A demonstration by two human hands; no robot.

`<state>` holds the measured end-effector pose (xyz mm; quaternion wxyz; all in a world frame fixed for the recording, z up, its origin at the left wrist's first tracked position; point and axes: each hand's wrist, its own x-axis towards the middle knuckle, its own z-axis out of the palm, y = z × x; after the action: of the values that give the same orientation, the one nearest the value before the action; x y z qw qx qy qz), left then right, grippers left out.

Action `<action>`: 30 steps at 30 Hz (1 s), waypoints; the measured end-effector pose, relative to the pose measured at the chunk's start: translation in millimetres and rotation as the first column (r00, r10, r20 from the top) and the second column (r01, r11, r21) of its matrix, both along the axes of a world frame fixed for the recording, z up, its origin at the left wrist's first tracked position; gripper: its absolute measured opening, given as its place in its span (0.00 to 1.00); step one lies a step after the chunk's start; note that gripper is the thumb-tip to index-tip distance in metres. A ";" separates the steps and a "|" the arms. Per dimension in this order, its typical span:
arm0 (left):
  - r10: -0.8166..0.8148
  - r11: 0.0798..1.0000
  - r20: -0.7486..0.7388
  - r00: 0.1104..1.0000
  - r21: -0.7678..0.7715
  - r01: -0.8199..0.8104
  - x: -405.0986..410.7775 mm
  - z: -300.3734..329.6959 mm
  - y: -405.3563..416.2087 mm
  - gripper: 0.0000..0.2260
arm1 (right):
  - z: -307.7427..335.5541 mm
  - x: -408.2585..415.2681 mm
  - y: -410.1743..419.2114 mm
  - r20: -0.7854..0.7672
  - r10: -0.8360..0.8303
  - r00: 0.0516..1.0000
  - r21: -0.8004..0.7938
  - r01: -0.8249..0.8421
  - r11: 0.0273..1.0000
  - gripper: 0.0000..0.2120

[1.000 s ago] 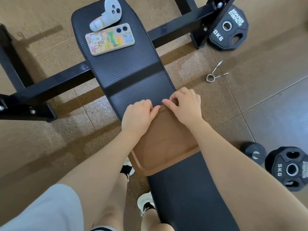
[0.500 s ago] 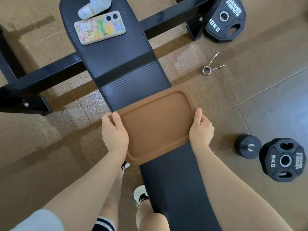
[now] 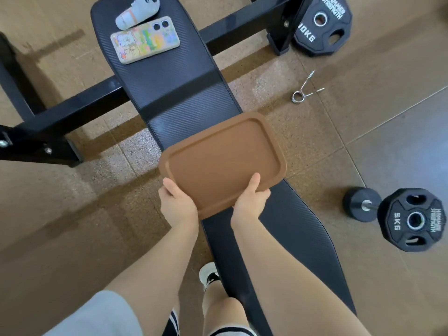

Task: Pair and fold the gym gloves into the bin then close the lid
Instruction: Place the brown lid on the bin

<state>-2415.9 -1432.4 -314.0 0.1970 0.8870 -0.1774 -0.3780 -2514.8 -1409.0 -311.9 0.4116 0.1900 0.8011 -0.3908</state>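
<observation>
A brown rectangular lid (image 3: 223, 161) with a raised rim lies across the black padded bench (image 3: 167, 88), covering whatever is beneath it. My left hand (image 3: 178, 204) grips the lid's near left corner, thumb on top. My right hand (image 3: 251, 200) grips the near edge further right, thumb resting on the lid's surface. No gloves are visible; the bin itself is hidden under the lid.
A phone in a colourful case (image 3: 145, 40) and a white controller (image 3: 137, 10) lie at the bench's far end. On the floor are a 10 kg plate (image 3: 322, 27), a spring collar clip (image 3: 304, 92) and a dumbbell with a 5 kg plate (image 3: 409, 219). My shoe (image 3: 208, 274) is below the bench.
My hands went from pressing the lid's far edge to its two sides, then to its near edge. The lid now sits slightly further up the bench.
</observation>
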 end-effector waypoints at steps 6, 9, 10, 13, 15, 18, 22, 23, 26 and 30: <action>-0.031 0.999 0.089 0.996 -0.023 0.033 -3.4 -9.5 4.3 0.23 | -21.1 8.0 6.7 -0.191 0.115 0.975 0.090 -0.099 0.991 0.24; -0.063 0.997 0.052 0.997 -0.036 0.065 -2.0 -8.7 1.8 0.22 | -14.3 6.1 2.8 -0.112 0.133 0.985 0.102 -0.122 0.987 0.24; -0.088 0.995 0.026 0.996 -0.053 0.089 -0.5 -5.0 -1.3 0.22 | -7.8 2.5 1.9 -0.069 0.139 0.988 0.061 -0.135 0.989 0.24; -0.278 0.954 0.031 0.960 -0.106 0.280 6.5 1.1 -19.1 0.19 | 8.0 -23.2 1.7 -0.124 0.219 0.968 -0.025 -0.223 0.974 0.27; -0.380 0.913 0.057 0.923 -0.133 0.385 10.7 4.1 -37.7 0.18 | 15.5 -48.9 -0.5 -0.246 0.369 0.896 0.004 -0.380 0.925 0.27; -0.422 0.890 0.117 0.899 -0.134 0.436 12.0 4.0 -58.8 0.16 | 11.5 -80.9 -7.4 -0.289 0.471 0.833 0.060 -0.476 0.878 0.15; -0.445 0.871 0.191 0.875 -0.134 0.472 10.0 -3.5 -63.2 0.16 | 6.6 -89.4 -13.5 -0.201 0.478 0.855 0.051 -0.479 0.877 0.15; -0.437 0.875 0.199 0.877 -0.130 0.466 10.0 -6.5 -63.3 0.16 | 4.4 -87.8 -14.1 -0.204 0.481 0.853 0.047 -0.482 0.875 0.18; -0.397 0.897 0.214 0.892 -0.115 0.427 10.6 -13.1 -63.0 0.16 | -3.1 -80.7 -15.4 -0.309 0.490 0.815 0.094 -0.486 0.869 0.25; -0.406 0.888 0.252 0.878 -0.120 0.445 3.6 -13.5 -70.6 0.15 | -5.8 -81.4 -22.0 -0.340 0.542 0.769 0.173 -0.515 0.839 0.25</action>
<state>-2412.3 -1503.0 -327.5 0.1649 0.8417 -0.4215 -0.2944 -2596.2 -1430.9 -317.7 0.3369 -0.1072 0.8986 -0.2600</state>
